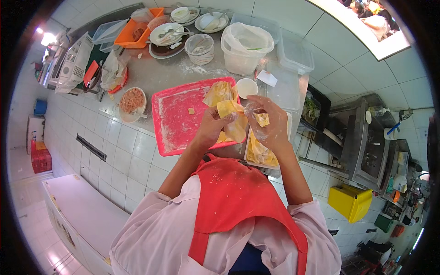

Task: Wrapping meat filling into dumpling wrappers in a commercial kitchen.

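Thin yellow dough wrappers (238, 128) hang from my left hand (210, 126), pinched between its thumb and fingers. Smaller, crumpled yellow dough (262, 119) is held by my right hand (271, 120), whose fingers are dusted with flour. Both hands are close together over the right end of a floured pink plastic tray (202, 82). More stacked wrappers (220, 93) lie at that end, and a small dough scrap (191, 111) is near the tray's middle. Below my right hand, a white container (289, 129) holds more folded yellow dough sheets (259, 151).
A bowl of minced meat (132, 100) stands left of the tray. Behind are a white cup (246, 88), a bag-lined tub (240, 58), a patterned plastic tub (199, 50), stacked plates (166, 33) and an orange basket (132, 41). Clear containers (295, 51) stand at the back right.
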`<state>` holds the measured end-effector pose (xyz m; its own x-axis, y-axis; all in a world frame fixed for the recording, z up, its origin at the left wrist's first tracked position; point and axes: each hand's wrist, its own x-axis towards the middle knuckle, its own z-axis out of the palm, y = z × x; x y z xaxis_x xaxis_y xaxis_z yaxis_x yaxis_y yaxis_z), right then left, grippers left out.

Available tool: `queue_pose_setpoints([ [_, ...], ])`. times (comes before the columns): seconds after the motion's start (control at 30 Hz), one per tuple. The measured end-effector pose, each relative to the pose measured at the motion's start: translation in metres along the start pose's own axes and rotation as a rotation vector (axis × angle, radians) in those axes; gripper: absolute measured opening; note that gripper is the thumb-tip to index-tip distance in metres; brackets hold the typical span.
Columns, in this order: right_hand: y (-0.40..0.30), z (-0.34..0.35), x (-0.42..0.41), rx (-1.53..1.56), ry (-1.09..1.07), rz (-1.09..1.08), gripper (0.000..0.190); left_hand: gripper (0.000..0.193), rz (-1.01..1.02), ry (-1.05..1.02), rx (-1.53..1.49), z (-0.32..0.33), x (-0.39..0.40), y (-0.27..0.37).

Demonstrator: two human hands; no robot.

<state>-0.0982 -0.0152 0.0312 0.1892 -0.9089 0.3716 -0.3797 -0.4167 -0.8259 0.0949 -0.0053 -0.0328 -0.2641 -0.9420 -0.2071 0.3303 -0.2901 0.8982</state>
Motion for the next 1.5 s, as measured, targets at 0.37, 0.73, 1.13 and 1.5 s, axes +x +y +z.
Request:
queue_pose_setpoints([
  [0.37,0.005,-0.004,-0.01,-0.056,-0.067,-0.17,0.033,0.024,0.114,0.081,0.042,0.006,0.003,-0.004],
  [0.73,-0.001,-0.007,-0.003,0.176,-0.151,0.27,0.052,0.021,-0.095,0.131,-0.189,0.013,-0.001,0.003],
  [1.13,0.005,-0.001,-0.007,0.345,-0.204,0.429,0.065,0.029,0.087,0.102,0.176,0.006,-0.004,0.005],
  [1.5,0.0,-0.003,-0.007,0.278,-0.176,0.442,0.065,0.02,-0.019,0.031,0.303,0.013,-0.006,0.008],
])
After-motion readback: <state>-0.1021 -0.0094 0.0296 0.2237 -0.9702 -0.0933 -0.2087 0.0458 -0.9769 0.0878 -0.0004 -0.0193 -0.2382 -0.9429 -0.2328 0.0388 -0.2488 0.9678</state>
